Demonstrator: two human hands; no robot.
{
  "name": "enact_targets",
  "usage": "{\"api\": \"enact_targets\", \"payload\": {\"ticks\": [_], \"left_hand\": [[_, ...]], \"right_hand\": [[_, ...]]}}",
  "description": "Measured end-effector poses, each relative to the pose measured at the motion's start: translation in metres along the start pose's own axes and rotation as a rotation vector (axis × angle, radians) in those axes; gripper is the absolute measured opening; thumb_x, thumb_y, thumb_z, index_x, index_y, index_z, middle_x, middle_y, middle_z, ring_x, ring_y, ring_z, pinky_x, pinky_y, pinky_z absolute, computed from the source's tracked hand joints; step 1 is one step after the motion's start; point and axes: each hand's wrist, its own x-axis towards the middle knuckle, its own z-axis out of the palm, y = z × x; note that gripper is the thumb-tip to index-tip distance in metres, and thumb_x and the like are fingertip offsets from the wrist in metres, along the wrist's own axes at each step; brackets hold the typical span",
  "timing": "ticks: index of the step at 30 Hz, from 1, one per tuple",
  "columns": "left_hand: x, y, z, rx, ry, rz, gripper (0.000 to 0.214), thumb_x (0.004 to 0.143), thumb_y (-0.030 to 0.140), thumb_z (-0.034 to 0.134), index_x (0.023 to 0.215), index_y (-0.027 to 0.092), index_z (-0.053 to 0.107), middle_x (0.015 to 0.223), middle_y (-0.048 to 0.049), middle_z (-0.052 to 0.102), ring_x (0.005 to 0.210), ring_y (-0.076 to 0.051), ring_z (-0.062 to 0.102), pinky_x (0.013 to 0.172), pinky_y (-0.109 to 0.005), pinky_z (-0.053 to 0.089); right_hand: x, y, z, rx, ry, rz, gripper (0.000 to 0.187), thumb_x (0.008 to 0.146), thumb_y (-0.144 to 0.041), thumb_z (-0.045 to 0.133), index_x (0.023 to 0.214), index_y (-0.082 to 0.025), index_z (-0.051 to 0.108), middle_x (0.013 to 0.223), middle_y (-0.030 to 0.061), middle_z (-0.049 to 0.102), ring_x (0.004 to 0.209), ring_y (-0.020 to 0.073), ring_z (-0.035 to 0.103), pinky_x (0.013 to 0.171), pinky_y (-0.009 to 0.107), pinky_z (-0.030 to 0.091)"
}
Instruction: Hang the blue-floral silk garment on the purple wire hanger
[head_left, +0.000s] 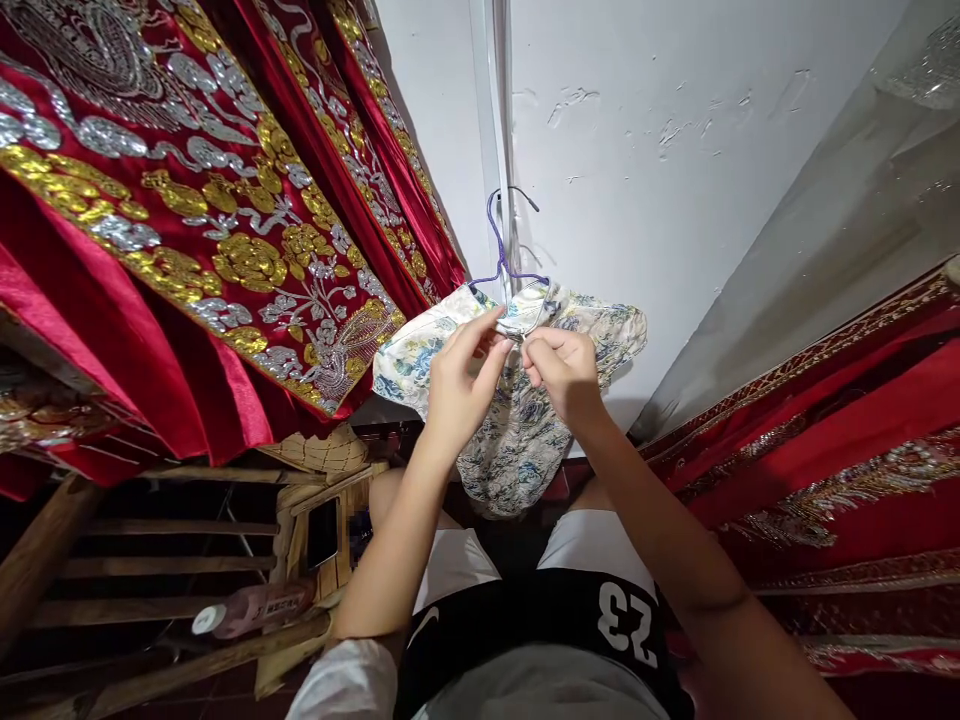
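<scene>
At the neckline of a white cloth garment printed with blue and yellow flowers [514, 440], the right hand [562, 370] has its fingertips pinched together on the front edge; the left hand [461, 375] shows thumb and forefinger slightly apart beside it, whether clamping cloth I cannot tell. Good handling likely means steadying the edge with one hand and tugging only lightly. The garment spreads to both sides of the grip and hangs below it, with a purple wire hanger [502, 262] just beyond the fingertips, before a white wall [637, 200].
</scene>
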Motion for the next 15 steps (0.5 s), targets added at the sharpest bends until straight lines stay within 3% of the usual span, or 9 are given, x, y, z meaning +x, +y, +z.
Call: {"api": "enact_targets", "payload": {"ticks": [3, 6, 10, 13, 15], "left_hand": [[0.008, 0.005, 0.006, 0.147, 0.024, 0.104, 0.016, 0.099, 0.029, 0.063, 0.094, 0.017, 0.072, 0.085, -0.0034, 0.069, 0.079, -0.015, 0.062, 0.075, -0.027, 0.049], [0.000, 0.007, 0.008, 0.174, 0.171, 0.129, 0.016, 0.100, 0.027, 0.061, 0.092, 0.017, 0.069, 0.085, -0.0029, 0.068, 0.080, -0.014, 0.062, 0.076, -0.027, 0.050], [0.002, -0.011, -0.023, 0.107, 0.473, 0.094, 0.016, 0.100, 0.031, 0.062, 0.094, 0.017, 0.068, 0.089, -0.0021, 0.068, 0.086, -0.015, 0.063, 0.083, -0.028, 0.051], [0.000, -0.051, -0.061, -0.098, 0.714, -0.055, 0.015, 0.094, 0.031, 0.072, 0.091, 0.017, 0.068, 0.089, 0.0002, 0.067, 0.089, -0.013, 0.062, 0.088, -0.026, 0.050], [-0.017, -0.082, -0.079, -0.467, 0.793, -0.319, 0.018, 0.096, 0.029, 0.069, 0.083, 0.017, 0.063, 0.078, 0.0036, 0.063, 0.079, -0.009, 0.061, 0.087, -0.021, 0.051]], "right_hand": [[-0.002, 0.014, 0.003, -0.071, 0.036, -0.037, 0.029, 0.087, -0.024, 0.055, 0.058, -0.020, 0.050, 0.051, -0.0046, 0.040, 0.050, 0.0090, 0.036, 0.050, 0.025, 0.025], [-0.009, 0.042, 0.006, -0.150, 0.074, -0.019, 0.031, 0.085, -0.024, 0.055, 0.057, -0.022, 0.041, 0.055, -0.0046, 0.034, 0.053, 0.0096, 0.032, 0.052, 0.027, 0.023], [-0.030, 0.077, 0.003, -0.209, 0.062, 0.075, 0.032, 0.078, -0.021, 0.051, 0.055, -0.023, 0.030, 0.055, -0.0044, 0.027, 0.055, 0.0105, 0.028, 0.054, 0.028, 0.019], [-0.057, 0.090, -0.005, -0.194, 0.069, 0.163, 0.031, 0.076, -0.024, 0.051, 0.054, -0.023, 0.030, 0.053, -0.0048, 0.026, 0.055, 0.0106, 0.027, 0.054, 0.028, 0.019], [-0.081, 0.097, -0.008, -0.160, 0.091, 0.232, 0.030, 0.076, -0.027, 0.051, 0.052, -0.023, 0.035, 0.051, -0.0048, 0.029, 0.053, 0.0106, 0.029, 0.053, 0.028, 0.020]]}}
